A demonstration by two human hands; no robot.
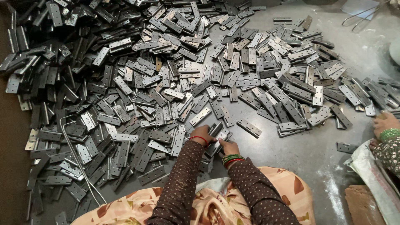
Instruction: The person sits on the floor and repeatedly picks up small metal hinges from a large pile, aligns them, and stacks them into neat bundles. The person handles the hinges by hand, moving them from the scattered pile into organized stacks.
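A huge heap of grey metal hinge plates covers the floor in front of me. My left hand, with a red thread at the wrist, is closed around a small stack of hinge plates at the heap's near edge. My right hand, with green and red bangles, grips the same stack from the right side. Both arms wear dark dotted sleeves, and a peach patterned cloth lies over my lap.
A bent metal rod lies across the plates at the left. Another person's hand with green bangles rests at the right edge, beside a white sack. A single hinge plate lies apart on the grey floor.
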